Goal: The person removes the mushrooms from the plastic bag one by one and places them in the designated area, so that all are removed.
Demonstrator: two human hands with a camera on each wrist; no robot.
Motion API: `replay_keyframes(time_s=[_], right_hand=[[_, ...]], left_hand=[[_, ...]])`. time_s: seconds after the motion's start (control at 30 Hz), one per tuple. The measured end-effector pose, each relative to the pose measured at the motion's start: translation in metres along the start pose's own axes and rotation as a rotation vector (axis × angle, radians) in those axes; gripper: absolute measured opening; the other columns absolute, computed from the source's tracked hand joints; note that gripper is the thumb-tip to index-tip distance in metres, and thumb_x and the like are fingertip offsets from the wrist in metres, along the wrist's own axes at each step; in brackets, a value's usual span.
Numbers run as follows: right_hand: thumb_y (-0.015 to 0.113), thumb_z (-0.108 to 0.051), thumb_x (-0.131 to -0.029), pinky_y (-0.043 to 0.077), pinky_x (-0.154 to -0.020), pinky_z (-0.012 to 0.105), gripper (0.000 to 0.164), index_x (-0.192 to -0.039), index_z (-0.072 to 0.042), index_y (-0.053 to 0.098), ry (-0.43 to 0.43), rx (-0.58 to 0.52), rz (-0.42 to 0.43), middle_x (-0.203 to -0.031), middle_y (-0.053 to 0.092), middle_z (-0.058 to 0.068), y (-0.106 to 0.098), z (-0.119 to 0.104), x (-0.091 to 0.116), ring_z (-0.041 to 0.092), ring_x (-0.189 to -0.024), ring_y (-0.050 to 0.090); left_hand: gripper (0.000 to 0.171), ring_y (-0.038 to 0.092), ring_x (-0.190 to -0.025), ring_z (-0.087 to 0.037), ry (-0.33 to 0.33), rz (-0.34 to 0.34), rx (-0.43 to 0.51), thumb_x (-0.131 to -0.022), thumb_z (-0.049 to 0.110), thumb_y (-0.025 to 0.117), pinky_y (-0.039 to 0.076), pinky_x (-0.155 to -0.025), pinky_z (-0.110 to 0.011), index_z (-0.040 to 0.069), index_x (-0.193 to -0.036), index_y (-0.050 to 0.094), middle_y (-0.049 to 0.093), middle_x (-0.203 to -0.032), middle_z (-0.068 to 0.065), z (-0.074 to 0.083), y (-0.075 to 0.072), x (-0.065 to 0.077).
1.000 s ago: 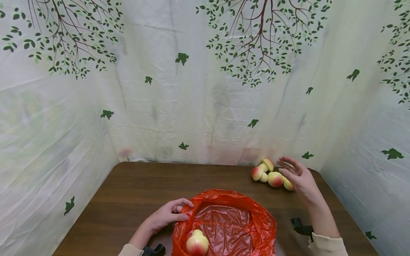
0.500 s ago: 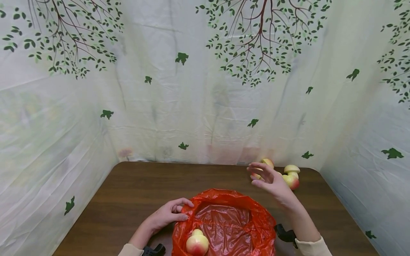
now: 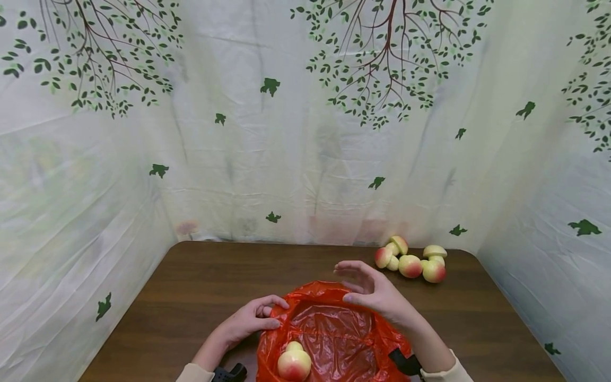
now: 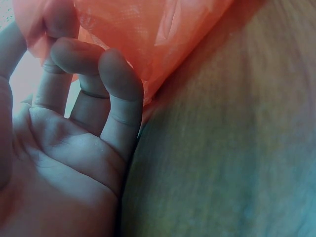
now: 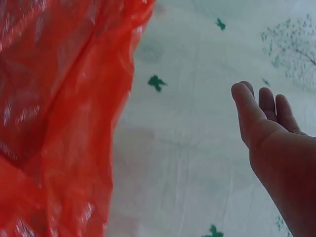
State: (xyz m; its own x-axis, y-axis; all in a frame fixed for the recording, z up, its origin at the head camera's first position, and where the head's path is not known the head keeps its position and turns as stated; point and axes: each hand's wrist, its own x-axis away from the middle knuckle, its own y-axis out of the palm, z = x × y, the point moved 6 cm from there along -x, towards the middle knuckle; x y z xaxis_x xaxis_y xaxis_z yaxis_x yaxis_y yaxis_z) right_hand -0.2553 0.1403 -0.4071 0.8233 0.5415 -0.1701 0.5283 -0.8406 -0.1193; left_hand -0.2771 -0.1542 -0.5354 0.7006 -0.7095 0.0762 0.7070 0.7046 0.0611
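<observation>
A red plastic bag (image 3: pixel 341 329) stands with its mouth wide at the front middle of the table in the head view. Inside it, at the left, lies a yellow mushroom (image 3: pixel 293 363) with a reddish blush. My left hand (image 3: pixel 243 322) pinches the bag's left rim; its curled fingers (image 4: pixel 121 79) show against the red film in the left wrist view. Over the bag's far right rim hovers my right hand (image 3: pixel 377 294), fingers relaxed and spread, nothing in them. In the right wrist view that hand (image 5: pixel 279 138) appears beside the bag wall (image 5: pixel 79 138).
Several more yellow-and-red mushrooms lie at the table's back right, one group (image 3: pixel 392 253) near the back edge and another mushroom (image 3: pixel 434 252) farther right. The brown wooden table (image 3: pixel 205 281) meets a pale leaf-printed curtain (image 3: pixel 305 159) behind it.
My right hand has moved left and toward me, from the mushrooms at the back right to over the bag's rim. The left hand has stayed on the bag.
</observation>
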Motion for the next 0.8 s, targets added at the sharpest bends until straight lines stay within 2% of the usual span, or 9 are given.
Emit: replay_keyframes(time_s=[0.03, 0.1, 0.2, 0.27, 0.37, 0.57, 0.8], right_hand=[[0.074, -0.013, -0.100, 0.047, -0.122, 0.041, 0.062, -0.155, -0.006, 0.046, 0.003, -0.003, -0.016, -0.159, 0.048, 0.022, 0.005, 0.002, -0.001, 0.021, -0.147, 0.054], [0.074, -0.012, -0.100, 0.049, -0.120, 0.039, 0.063, -0.155, -0.006, 0.046, 0.015, -0.029, -0.053, -0.160, 0.046, 0.024, 0.015, 0.006, -0.003, 0.033, -0.151, 0.048], [0.074, -0.012, -0.100, 0.050, -0.119, 0.039, 0.063, -0.155, -0.003, 0.045, 0.048, -0.074, -0.107, -0.163, 0.039, 0.029, 0.031, 0.014, -0.005, 0.040, -0.154, 0.041], [0.074, -0.013, -0.100, 0.051, -0.118, 0.036, 0.064, -0.155, -0.002, 0.044, 0.080, -0.098, -0.140, -0.164, 0.036, 0.030, 0.041, 0.020, -0.006, 0.051, -0.155, 0.032], [0.075, -0.016, -0.101, 0.049, -0.121, 0.041, 0.063, -0.155, -0.002, 0.045, 0.111, -0.095, -0.181, -0.163, 0.037, 0.030, 0.054, 0.027, -0.007, 0.052, -0.155, 0.033], [0.076, -0.019, -0.100, 0.040, -0.124, 0.062, 0.065, -0.155, -0.003, 0.046, 0.136, -0.054, -0.239, -0.159, 0.047, 0.025, 0.074, 0.039, -0.009, 0.046, -0.151, 0.044], [0.076, -0.020, -0.099, 0.043, -0.123, 0.059, 0.061, -0.153, -0.009, 0.050, 0.162, -0.022, -0.279, -0.157, 0.053, 0.019, 0.088, 0.054, -0.009, 0.046, -0.151, 0.045]], left_hand=[[0.039, 0.076, -0.078, -0.006, 0.000, 0.000, 0.002, -0.105, 0.012, 0.065, 0.066, -0.077, -0.028, 0.002, -0.141, 0.052, 0.079, -0.096, 0.004, 0.000, 0.000, 0.000], [0.040, 0.077, -0.078, -0.006, -0.005, 0.002, 0.002, -0.105, 0.012, 0.065, 0.066, -0.077, -0.029, 0.002, -0.141, 0.052, 0.078, -0.097, 0.004, 0.001, 0.000, 0.001], [0.040, 0.077, -0.080, -0.007, -0.014, 0.006, 0.002, -0.105, 0.013, 0.066, 0.066, -0.078, -0.029, 0.002, -0.141, 0.052, 0.079, -0.098, 0.003, 0.001, 0.000, 0.001], [0.039, 0.078, -0.081, -0.008, -0.019, 0.008, 0.002, -0.105, 0.014, 0.065, 0.066, -0.078, -0.030, 0.003, -0.141, 0.052, 0.079, -0.098, 0.003, 0.001, 0.000, 0.001], [0.038, 0.078, -0.081, -0.008, -0.012, 0.002, 0.006, -0.106, 0.013, 0.065, 0.066, -0.078, -0.030, 0.003, -0.141, 0.052, 0.079, -0.099, 0.003, 0.001, 0.000, 0.001], [0.038, 0.078, -0.083, -0.007, 0.003, -0.012, 0.014, -0.106, 0.011, 0.064, 0.066, -0.079, -0.030, 0.003, -0.140, 0.052, 0.080, -0.100, 0.003, 0.002, 0.001, 0.001], [0.037, 0.078, -0.088, -0.009, -0.002, -0.013, 0.020, -0.107, 0.011, 0.062, 0.067, -0.081, -0.032, 0.002, -0.141, 0.051, 0.080, -0.103, 0.002, 0.001, 0.001, 0.000]])
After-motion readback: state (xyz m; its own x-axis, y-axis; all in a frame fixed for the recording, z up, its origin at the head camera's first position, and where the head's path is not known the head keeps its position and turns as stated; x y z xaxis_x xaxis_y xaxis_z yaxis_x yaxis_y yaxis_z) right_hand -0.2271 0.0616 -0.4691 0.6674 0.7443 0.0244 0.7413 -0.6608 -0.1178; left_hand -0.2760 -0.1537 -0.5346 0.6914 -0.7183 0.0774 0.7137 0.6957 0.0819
